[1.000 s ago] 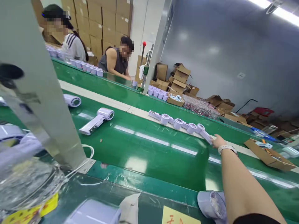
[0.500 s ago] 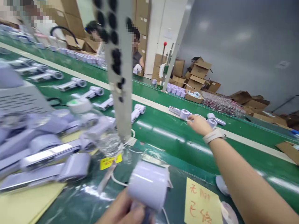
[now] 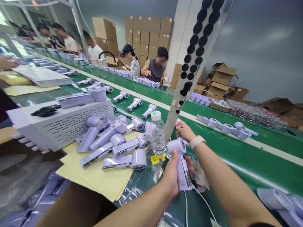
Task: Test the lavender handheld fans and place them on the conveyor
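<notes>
While the head view had swung left since half a second ago, the left hand was grasping the same lilac handheld fan, now higher in frame, round head up, dark slotted side of its handle showing. White cord hung by the fan's base; couldn't tell if plugged in. Right hand had left the row of fans on the belt's pale strip, where it reached half a second earlier, and was now beside the metal post, fingers curled; couldn't tell whether they pinched anything. A second ago only the right hand showed. Crumpled whitish wrap sat just right of the held fan, blurred.

Clear plastic bottle, white cap, stood upright left of the hands, with a yellow label in front. Further left, a fan pile lay on yellow paper, sharper than before, against a white slotted box with one fan on top. The yellow note with red writing had gone out of frame. More co-workers showed across the green belt, beside rows of lilac parts.
</notes>
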`<state>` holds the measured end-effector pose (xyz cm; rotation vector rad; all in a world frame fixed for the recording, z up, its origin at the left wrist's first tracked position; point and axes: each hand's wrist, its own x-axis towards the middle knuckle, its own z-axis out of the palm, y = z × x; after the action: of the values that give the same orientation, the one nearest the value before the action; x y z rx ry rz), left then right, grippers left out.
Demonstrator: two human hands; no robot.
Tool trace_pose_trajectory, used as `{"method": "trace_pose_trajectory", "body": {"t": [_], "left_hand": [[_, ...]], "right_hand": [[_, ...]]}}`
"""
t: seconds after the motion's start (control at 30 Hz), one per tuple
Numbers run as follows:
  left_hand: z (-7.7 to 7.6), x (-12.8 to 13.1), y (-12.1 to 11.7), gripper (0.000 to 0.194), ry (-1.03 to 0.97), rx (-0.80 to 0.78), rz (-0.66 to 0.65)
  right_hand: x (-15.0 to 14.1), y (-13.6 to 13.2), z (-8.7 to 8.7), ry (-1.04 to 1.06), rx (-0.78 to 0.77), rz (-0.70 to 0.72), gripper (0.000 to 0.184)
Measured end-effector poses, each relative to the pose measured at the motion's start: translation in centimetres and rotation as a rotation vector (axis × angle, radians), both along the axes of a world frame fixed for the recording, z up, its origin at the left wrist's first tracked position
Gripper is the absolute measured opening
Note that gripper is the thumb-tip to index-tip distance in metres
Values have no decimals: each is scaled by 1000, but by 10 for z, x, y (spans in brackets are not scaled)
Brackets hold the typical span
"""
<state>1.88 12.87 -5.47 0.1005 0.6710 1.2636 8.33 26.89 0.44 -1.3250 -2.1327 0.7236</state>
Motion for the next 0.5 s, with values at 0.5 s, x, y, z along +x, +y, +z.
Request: {"method": "trace_pose_trajectory", "body": {"t": [0.5], "left_hand": [[25, 2, -22, 62, 197, 507, -28]], "right_hand": [[97, -190, -63, -71, -164, -104, 12]]}}
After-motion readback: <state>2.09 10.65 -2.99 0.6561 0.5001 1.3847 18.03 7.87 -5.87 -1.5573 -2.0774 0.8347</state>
